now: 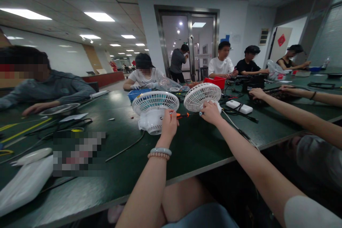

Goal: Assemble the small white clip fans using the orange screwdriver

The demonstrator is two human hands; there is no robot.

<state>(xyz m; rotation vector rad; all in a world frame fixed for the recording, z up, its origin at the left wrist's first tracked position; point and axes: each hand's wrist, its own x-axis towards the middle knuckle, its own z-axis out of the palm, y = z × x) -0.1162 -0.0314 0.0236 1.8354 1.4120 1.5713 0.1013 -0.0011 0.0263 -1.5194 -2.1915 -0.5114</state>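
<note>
Two white fans stand side by side on the green table. My left hand is closed around a screwdriver with an orange and black handle, right behind the left fan. The hand hides the screwdriver's other end. At the back of the right fan is my right hand, with its fingers bent closed. A small rod-like piece with a pale blue end sticks out beneath those fingers. Its kind is unclear.
A blue bin and a red bin lie beyond the fans. On the right are a white power bank-like box and cables; a co-worker's hands are farther right. White packages lie at the left.
</note>
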